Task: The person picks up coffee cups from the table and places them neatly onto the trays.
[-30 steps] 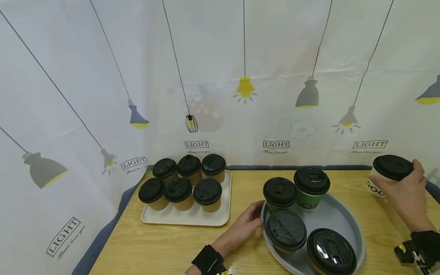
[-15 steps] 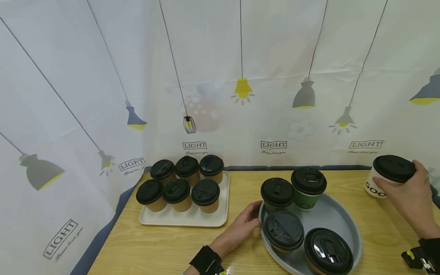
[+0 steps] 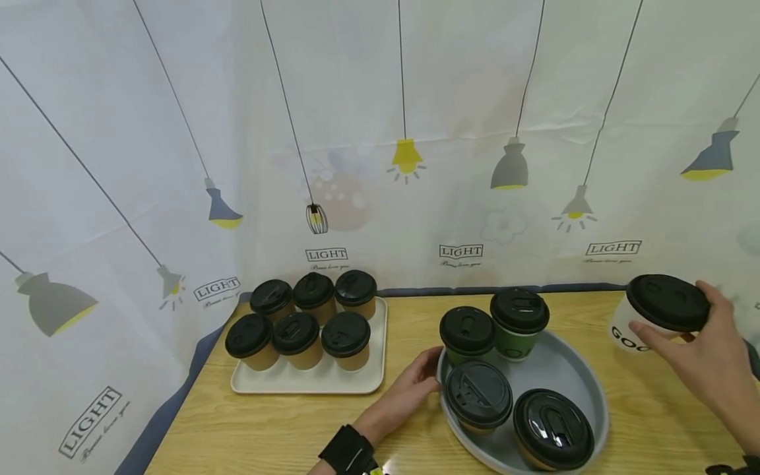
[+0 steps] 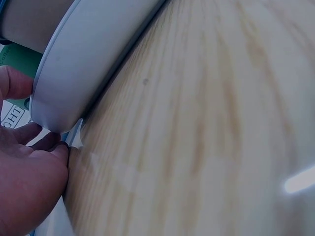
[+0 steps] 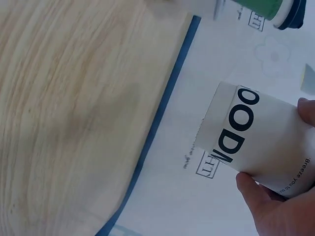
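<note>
In the head view my right hand (image 3: 709, 356) grips a white paper cup (image 3: 625, 323) with a black lid, thumb on the near side. The cup tilts above the table, its dark lettering showing in the right wrist view. My left hand (image 3: 404, 392) holds the left rim of a round grey tray (image 3: 572, 373); the left wrist view shows fingers against its outer wall (image 4: 93, 64). On this tray stand two green cups, one at the back left (image 3: 470, 333) and one beside it (image 3: 519, 323), plus two brown cups nearer me (image 3: 478, 399) (image 3: 553, 429), all black-lidded.
A cream rectangular tray (image 3: 374, 378) to the left bears several small brown cups (image 3: 353, 359) with black lids, in two rows. Behind the wooden table (image 3: 285, 429) hangs a white curtain (image 3: 356, 79) printed with lamps, its blue border along the table's back edge.
The white cup has come up off the table in my right hand, tilting and moving slightly toward me. My left hand stays at the grey tray's rim. The whole head view has shifted a little.
</note>
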{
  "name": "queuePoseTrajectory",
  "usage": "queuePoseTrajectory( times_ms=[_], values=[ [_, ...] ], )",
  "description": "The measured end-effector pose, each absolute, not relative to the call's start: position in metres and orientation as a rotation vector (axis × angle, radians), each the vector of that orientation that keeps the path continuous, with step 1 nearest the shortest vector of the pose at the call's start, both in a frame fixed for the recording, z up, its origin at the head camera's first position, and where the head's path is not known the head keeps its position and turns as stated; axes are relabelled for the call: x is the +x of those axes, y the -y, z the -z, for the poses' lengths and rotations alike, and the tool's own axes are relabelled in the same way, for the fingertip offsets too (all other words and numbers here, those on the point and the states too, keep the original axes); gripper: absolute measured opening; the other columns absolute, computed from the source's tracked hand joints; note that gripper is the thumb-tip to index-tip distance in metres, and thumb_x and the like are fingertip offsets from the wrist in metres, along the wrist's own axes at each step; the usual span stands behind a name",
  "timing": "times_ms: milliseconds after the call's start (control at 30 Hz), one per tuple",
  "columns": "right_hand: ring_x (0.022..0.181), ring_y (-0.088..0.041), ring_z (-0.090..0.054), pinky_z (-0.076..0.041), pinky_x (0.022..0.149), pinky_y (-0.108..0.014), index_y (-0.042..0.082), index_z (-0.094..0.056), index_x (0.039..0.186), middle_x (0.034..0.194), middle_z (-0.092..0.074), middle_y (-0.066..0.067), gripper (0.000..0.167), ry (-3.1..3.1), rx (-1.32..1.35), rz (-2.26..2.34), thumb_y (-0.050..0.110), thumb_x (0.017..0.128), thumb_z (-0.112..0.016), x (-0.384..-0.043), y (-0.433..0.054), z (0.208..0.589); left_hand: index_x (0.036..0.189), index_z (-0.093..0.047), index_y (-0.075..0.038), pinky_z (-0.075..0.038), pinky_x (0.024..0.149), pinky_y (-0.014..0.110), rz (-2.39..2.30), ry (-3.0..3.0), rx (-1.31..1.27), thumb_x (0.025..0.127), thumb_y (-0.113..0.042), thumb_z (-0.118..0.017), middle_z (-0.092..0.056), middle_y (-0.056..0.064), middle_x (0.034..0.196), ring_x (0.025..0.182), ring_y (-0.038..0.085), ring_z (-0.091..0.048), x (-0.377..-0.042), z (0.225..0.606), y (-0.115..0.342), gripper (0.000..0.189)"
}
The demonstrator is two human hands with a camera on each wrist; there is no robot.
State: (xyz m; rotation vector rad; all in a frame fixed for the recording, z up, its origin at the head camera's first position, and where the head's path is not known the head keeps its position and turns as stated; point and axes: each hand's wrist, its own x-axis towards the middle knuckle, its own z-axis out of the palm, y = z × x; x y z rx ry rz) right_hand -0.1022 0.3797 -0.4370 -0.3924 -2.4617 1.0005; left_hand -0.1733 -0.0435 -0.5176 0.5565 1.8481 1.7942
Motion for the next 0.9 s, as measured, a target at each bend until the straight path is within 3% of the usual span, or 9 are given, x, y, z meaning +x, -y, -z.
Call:
queuePoseTrajectory(
  times_ms=[133,233,267,367,433,500,667,900],
  values=[
    [0.129,-0.07,-0.035,-0.035,0.097,-0.078,0.004,0.008,0.164,0.162,-0.005,-0.04,0.111,2.474,-0.388,-1.044,0.032,0.095,-0.075,-0.093,-0.368,0.431,0.159,-0.036,-0.01,-0.027,0.123,0.042,-1.809,-1.854,0.553,0.102,-0.015,-0.057,-0.038,0.007,0.162,0.15,0.024,-0.034,-0.172,0.517,0.043,0.061],
    [0.129,-0.067,-0.038,-0.043,0.113,-0.041,0.009,0.006,0.165,0.161,-0.011,-0.038,0.112,2.468,-0.32,-1.095,0.031,0.094,-0.077,-0.086,-0.357,0.431,0.159,-0.036,-0.01,-0.027,0.123,0.042,-1.811,-1.857,0.549,0.102,-0.014,-0.057,-0.038,0.008,0.162,0.15,0.025,-0.034,-0.172,0.518,0.043,0.061],
    [0.128,-0.065,-0.04,-0.042,0.111,-0.025,0.011,0.005,0.166,0.162,-0.012,-0.037,0.112,2.464,-0.285,-1.117,0.03,0.093,-0.079,-0.084,-0.354,0.431,0.159,-0.036,-0.01,-0.027,0.123,0.042,-1.81,-1.858,0.546,0.102,-0.014,-0.057,-0.038,0.008,0.162,0.15,0.025,-0.034,-0.172,0.517,0.044,0.061],
    [0.123,-0.028,-0.057,-0.033,0.084,0.004,0.019,-0.006,0.166,0.154,-0.031,-0.032,0.11,2.438,-0.16,-1.154,0.024,0.089,-0.084,-0.079,-0.345,0.433,0.159,-0.036,-0.01,-0.028,0.123,0.043,-1.807,-1.856,0.546,0.102,-0.014,-0.057,-0.038,0.008,0.162,0.15,0.025,-0.034,-0.173,0.518,0.045,0.061],
    [0.115,0.001,-0.053,-0.034,0.079,0.005,0.022,-0.01,0.166,0.15,-0.037,-0.031,0.109,2.429,-0.104,-1.17,0.021,0.087,-0.086,-0.077,-0.34,0.434,0.159,-0.036,-0.011,-0.027,0.123,0.043,-1.802,-1.861,0.545,0.101,-0.014,-0.057,-0.038,0.007,0.162,0.15,0.025,-0.034,-0.173,0.518,0.045,0.061],
    [0.103,0.02,-0.04,-0.035,0.077,0.004,0.022,-0.012,0.166,0.147,-0.04,-0.031,0.109,2.433,-0.068,-1.178,0.019,0.086,-0.087,-0.076,-0.337,0.435,0.159,-0.036,-0.012,-0.028,0.123,0.043,-1.796,-1.863,0.55,0.101,-0.015,-0.057,-0.038,0.007,0.162,0.15,0.024,-0.034,-0.174,0.518,0.045,0.062],
    [0.103,0.026,-0.038,-0.039,0.075,0.002,0.014,-0.011,0.166,0.146,-0.036,-0.038,0.115,2.487,0.047,-1.194,0.014,0.083,-0.089,-0.075,-0.331,0.441,0.159,-0.036,-0.012,-0.029,0.122,0.042,-1.795,-1.867,0.557,0.101,-0.013,-0.057,-0.039,0.006,0.161,0.15,0.024,-0.035,-0.175,0.518,0.046,0.062],
    [0.109,0.024,-0.041,-0.046,0.077,-0.006,0.017,-0.018,0.165,0.147,-0.041,-0.032,0.116,2.598,0.292,-1.174,0.011,0.077,-0.093,-0.08,-0.329,0.457,0.159,-0.036,-0.013,-0.03,0.121,0.04,-1.794,-1.862,0.561,0.101,-0.013,-0.058,-0.04,0.005,0.161,0.149,0.022,-0.036,-0.174,0.518,0.043,0.062]
  ],
)
